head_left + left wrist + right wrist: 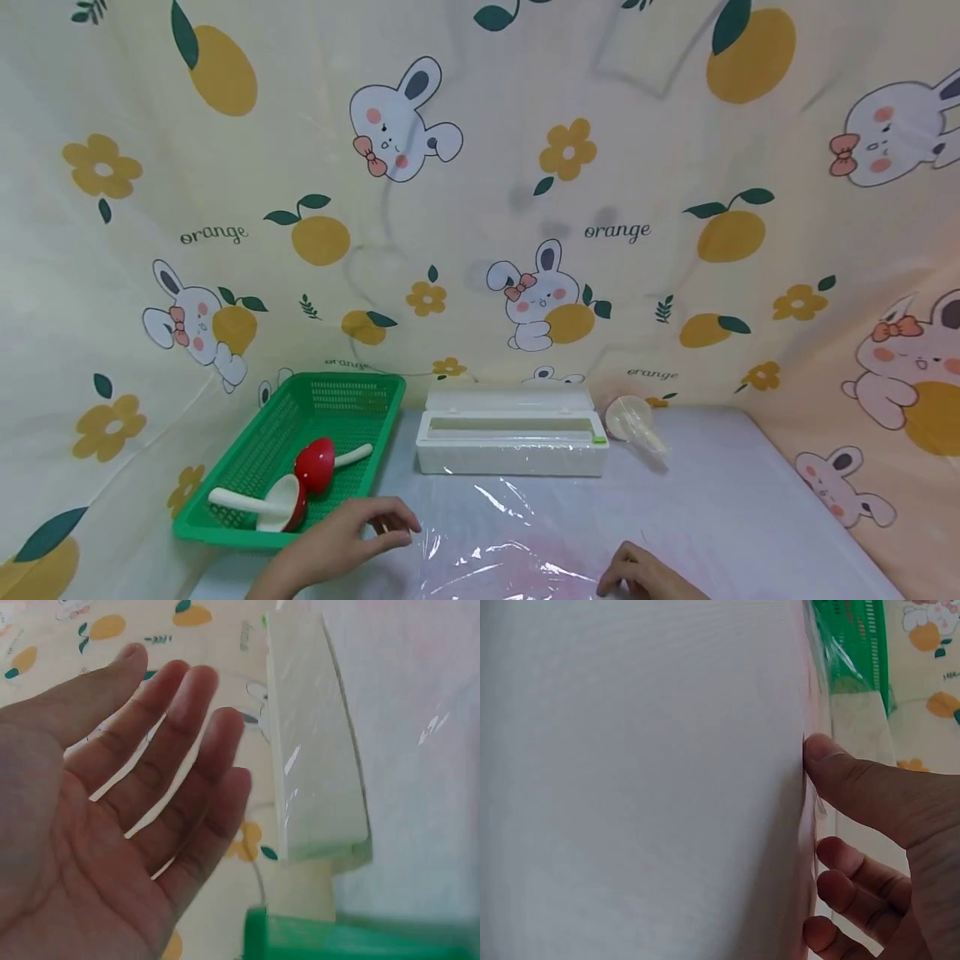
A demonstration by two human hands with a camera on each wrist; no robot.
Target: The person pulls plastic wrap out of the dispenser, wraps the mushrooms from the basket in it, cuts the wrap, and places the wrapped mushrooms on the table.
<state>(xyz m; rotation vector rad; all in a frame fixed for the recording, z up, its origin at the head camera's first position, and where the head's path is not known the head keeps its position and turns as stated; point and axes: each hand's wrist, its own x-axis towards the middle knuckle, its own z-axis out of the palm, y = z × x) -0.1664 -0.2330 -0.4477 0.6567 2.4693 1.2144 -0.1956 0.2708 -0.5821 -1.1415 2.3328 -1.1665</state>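
Clear plastic wrap (480,533) runs from a white dispenser box (517,461) toward me over the white table, its folds shining. My left hand (352,537) hovers at the wrap's left edge, fingers spread and slightly bent; in the left wrist view its palm (112,825) holds nothing. On the right, my right hand (648,575) is at the wrap's right edge. The right wrist view shows its thumb (847,769) and fingertips (836,859) touching the surface, apart from each other. A faint pink tint lies under the wrap; its source is unclear.
A green basket (390,425) at the left holds two red, white-dotted mushroom-shaped things (315,467) with white handles. Right of the box lies a cream round-headed thing (628,417) in clear film. A printed cloth (480,208) hangs behind the table.
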